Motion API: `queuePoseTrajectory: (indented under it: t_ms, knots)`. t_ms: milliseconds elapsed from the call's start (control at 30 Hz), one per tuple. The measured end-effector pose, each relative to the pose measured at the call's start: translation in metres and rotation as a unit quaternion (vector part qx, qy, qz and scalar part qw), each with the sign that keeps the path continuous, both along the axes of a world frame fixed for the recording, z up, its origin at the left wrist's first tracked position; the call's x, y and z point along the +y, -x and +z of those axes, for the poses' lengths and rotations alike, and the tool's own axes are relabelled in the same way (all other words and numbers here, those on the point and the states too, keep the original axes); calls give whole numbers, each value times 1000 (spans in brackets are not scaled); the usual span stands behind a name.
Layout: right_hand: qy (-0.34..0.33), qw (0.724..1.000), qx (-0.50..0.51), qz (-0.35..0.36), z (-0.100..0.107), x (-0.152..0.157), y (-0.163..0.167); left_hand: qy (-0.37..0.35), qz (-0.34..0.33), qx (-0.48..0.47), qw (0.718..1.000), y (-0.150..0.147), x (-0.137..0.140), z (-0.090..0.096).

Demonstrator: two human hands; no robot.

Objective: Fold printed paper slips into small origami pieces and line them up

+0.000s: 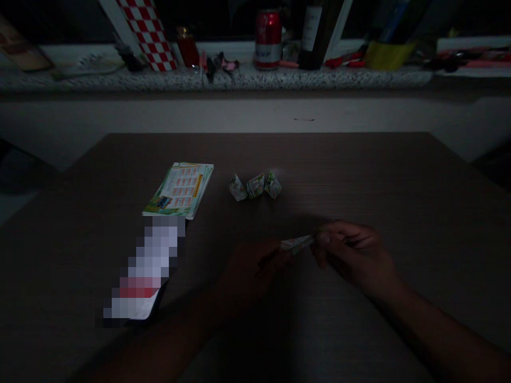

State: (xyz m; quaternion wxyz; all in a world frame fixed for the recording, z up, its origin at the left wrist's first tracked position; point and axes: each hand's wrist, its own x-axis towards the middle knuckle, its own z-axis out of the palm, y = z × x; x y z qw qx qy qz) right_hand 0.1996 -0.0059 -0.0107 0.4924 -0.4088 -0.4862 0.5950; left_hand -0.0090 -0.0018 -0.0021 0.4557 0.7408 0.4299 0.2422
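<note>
Between my two hands is a small piece of folded printed paper (296,243), narrow and pointed, held above the table. My left hand (255,263) pinches its left end, and my right hand (351,250) grips the right end between thumb and fingers. Dim light hides the details of the folds and of my left fingers. Beyond my hands, three small folded paper pieces (255,185) of similar print stand in a row on the table. Left of them lies a stack of printed calendar cards (179,189).
A phone (147,271) with a blurred-out screen lies below the cards, near my left forearm. The wooden table (359,175) meets a wall at the back. On the stone sill (239,80) stand a red can (268,40), a dark bottle (313,37) and a red-and-white checkered tube (149,34).
</note>
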Motion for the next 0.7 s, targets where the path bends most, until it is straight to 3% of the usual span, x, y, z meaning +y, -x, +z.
queuePoseTrajectory:
  t_ms: [333,700]
  knots:
    - [60,996,71,1,6,1,1,-248,-70,50,965,13,6,-11]
    - [35,998,-37,46,1,3,-9,-342,-83,88,932,23,11,-4]
